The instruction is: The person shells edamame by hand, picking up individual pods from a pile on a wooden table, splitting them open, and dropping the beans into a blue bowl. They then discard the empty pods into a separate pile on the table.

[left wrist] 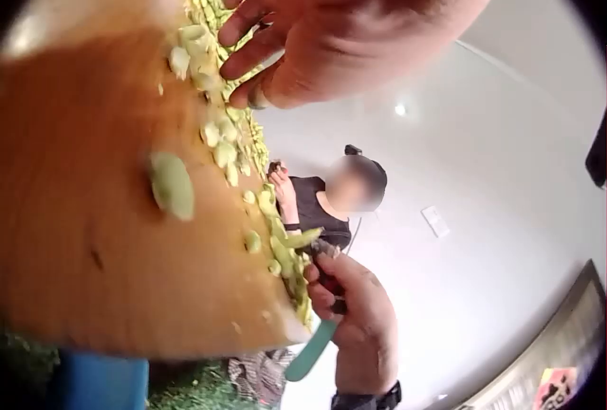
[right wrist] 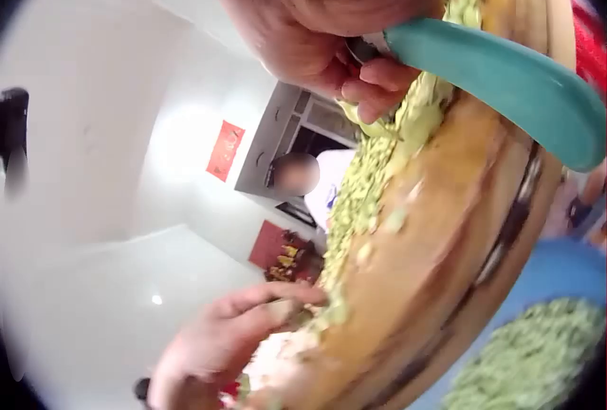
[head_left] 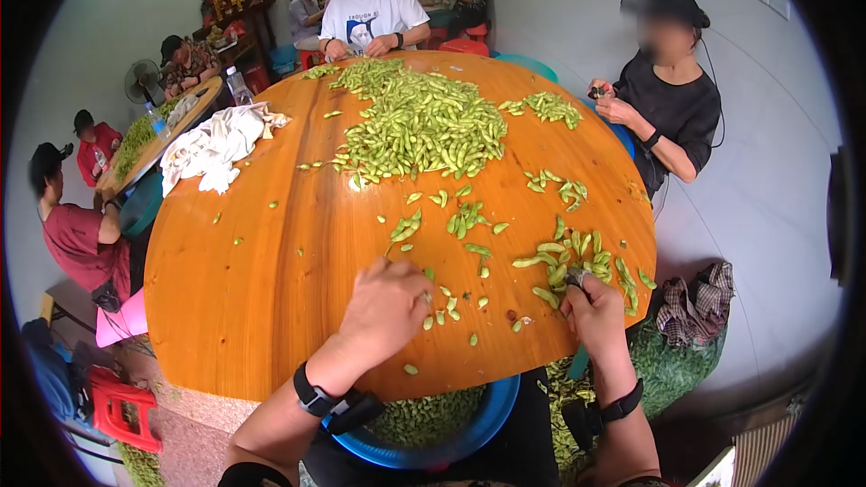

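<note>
My left hand (head_left: pixel 383 307) hovers over the near part of the table, fingers loosely bent and spread, with nothing visible between them. Loose shelled green beans (head_left: pixel 442 311) lie just beside its fingertips. At the right of the table, my right hand (head_left: pixel 597 316) grips a tool with a curved teal handle (right wrist: pixel 503 78); its metal end is mostly hidden by the fingers. Right at those fingertips is a small heap of green bean pods (head_left: pixel 577 257). One pod (left wrist: pixel 303 237) shows close to the right fingers in the left wrist view.
A large pile of pods (head_left: pixel 424 122) covers the table's far middle. White cloth (head_left: pixel 216 144) lies at the left. Below the near edge stands a blue basin (head_left: pixel 501 406) of beans. A person in black (head_left: pixel 672 90) sits at the right, another in white (head_left: pixel 374 13) opposite.
</note>
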Action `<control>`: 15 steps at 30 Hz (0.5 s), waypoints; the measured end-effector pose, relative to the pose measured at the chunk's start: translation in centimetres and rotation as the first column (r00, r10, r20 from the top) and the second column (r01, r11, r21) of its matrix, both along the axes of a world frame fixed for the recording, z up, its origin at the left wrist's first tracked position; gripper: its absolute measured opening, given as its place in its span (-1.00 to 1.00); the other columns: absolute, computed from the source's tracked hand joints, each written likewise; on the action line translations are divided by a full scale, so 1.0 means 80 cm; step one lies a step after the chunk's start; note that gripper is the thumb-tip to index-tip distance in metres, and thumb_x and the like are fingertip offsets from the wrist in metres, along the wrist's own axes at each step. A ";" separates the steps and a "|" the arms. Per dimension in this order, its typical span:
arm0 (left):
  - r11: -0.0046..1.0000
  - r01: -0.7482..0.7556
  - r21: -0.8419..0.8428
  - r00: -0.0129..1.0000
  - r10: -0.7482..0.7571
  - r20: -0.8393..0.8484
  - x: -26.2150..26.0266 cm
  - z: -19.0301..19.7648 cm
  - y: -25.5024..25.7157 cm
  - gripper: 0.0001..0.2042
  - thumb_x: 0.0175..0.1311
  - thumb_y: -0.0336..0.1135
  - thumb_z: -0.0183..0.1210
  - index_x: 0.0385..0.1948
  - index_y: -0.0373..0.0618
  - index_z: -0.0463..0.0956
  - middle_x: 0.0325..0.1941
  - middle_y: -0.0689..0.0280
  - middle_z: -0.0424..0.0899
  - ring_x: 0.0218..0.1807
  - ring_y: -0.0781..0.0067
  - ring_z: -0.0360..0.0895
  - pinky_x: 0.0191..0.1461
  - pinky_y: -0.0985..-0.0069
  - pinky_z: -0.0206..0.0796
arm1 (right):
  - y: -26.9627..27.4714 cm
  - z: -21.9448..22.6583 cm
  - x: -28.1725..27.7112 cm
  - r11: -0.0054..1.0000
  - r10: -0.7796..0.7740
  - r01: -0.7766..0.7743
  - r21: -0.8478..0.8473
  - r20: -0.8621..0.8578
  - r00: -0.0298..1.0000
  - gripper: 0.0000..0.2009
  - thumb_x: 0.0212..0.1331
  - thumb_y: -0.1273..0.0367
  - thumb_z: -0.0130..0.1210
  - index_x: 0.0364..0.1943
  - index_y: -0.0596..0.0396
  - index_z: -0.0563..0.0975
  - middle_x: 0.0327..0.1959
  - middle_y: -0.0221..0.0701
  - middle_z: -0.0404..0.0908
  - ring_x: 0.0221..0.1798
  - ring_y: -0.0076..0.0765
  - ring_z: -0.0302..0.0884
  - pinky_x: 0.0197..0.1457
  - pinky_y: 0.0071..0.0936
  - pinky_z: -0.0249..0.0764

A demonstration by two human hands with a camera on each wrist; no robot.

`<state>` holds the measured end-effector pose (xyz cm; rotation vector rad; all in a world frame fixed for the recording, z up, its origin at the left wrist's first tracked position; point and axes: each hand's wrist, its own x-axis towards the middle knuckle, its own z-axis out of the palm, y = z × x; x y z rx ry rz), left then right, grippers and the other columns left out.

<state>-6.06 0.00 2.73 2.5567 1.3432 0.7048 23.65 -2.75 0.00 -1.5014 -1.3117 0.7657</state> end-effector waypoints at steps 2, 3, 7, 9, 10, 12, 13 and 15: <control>0.981 -0.178 0.077 0.984 0.178 0.009 -0.001 -0.001 0.026 -0.88 0.17 -0.40 0.14 -0.32 -0.21 0.55 -0.25 0.04 0.55 -0.19 -0.09 0.54 -0.08 0.15 0.41 | 0.000 -0.011 0.013 0.997 -0.004 -0.007 0.072 0.151 0.989 -0.81 0.27 0.47 -0.03 -0.51 0.18 0.46 -0.68 -0.49 0.48 -0.75 -0.67 0.28 -0.70 -0.63 0.15; 0.980 -0.180 0.082 0.984 0.180 0.007 0.001 -0.001 0.042 -0.88 0.17 -0.40 0.14 -0.32 -0.21 0.55 -0.25 0.04 0.55 -0.19 -0.09 0.54 -0.08 0.15 0.41 | 0.000 -0.010 0.013 0.997 -0.022 0.013 0.071 0.137 0.990 -0.81 0.27 0.47 -0.03 -0.52 0.18 0.45 -0.69 -0.49 0.47 -0.75 -0.67 0.29 -0.69 -0.62 0.16; 0.941 -0.338 -0.011 0.941 0.337 -0.034 0.001 -0.026 0.106 -0.88 0.14 -0.39 0.18 -0.39 -0.26 0.51 -0.20 -0.01 0.53 -0.22 -0.12 0.56 -0.12 0.14 0.44 | -0.007 0.000 0.007 1.000 -0.011 0.009 0.024 0.082 0.997 -0.89 0.20 0.53 -0.01 -0.48 0.25 0.46 -0.69 -0.39 0.46 -0.60 -0.53 0.39 -0.49 -0.52 0.30; 0.945 -0.327 -0.027 0.944 0.326 -0.052 -0.003 -0.029 0.117 -0.87 0.14 -0.39 0.18 -0.39 -0.27 0.51 -0.20 -0.01 0.53 -0.22 -0.13 0.56 -0.13 0.14 0.45 | -0.013 0.020 -0.007 0.999 -0.017 0.018 -0.031 0.025 1.000 -0.91 0.21 0.53 -0.01 -0.43 0.25 0.47 -0.66 -0.38 0.47 -0.56 -0.54 0.42 -0.45 -0.52 0.34; 0.937 -0.349 -0.014 0.936 0.348 -0.061 -0.002 -0.026 0.115 -0.86 0.14 -0.39 0.18 -0.39 -0.27 0.51 -0.21 -0.02 0.53 -0.21 -0.12 0.56 -0.12 0.13 0.45 | -0.015 0.021 -0.010 0.999 0.031 -0.031 -0.013 0.010 0.999 -0.92 0.22 0.53 -0.01 -0.37 0.26 0.49 -0.64 -0.37 0.48 -0.54 -0.55 0.43 -0.43 -0.53 0.36; 0.941 -0.334 0.055 0.940 0.336 -0.051 -0.004 -0.025 0.108 -0.87 0.14 -0.42 0.19 -0.34 -0.28 0.52 -0.20 -0.04 0.57 -0.29 -0.09 0.58 -0.19 0.18 0.46 | -0.016 0.021 -0.021 0.993 0.102 -0.104 0.051 0.049 0.994 -0.85 0.23 0.53 0.00 -0.18 0.23 0.55 -0.60 -0.37 0.50 -0.49 -0.55 0.48 -0.37 -0.54 0.40; 0.944 -0.325 0.051 0.943 0.328 -0.054 0.006 -0.012 0.093 -0.87 0.14 -0.42 0.19 -0.34 -0.28 0.52 -0.20 -0.04 0.57 -0.29 -0.09 0.58 -0.19 0.18 0.46 | -0.012 0.014 -0.026 0.987 0.154 -0.154 0.057 -0.010 0.988 -0.84 0.23 0.52 0.01 -0.15 0.21 0.55 -0.60 -0.38 0.51 -0.52 -0.55 0.48 -0.39 -0.55 0.41; 0.933 -0.231 -0.276 0.933 0.293 0.210 0.023 0.015 0.055 -0.86 0.16 -0.46 0.21 -0.28 -0.28 0.54 -0.24 -0.01 0.61 -0.42 0.16 0.61 -0.31 0.36 0.47 | -0.009 0.026 -0.050 0.974 0.227 -0.228 0.004 -0.130 0.965 -0.88 0.25 0.49 0.01 -0.21 0.19 0.53 -0.60 -0.41 0.52 -0.56 -0.59 0.46 -0.46 -0.57 0.40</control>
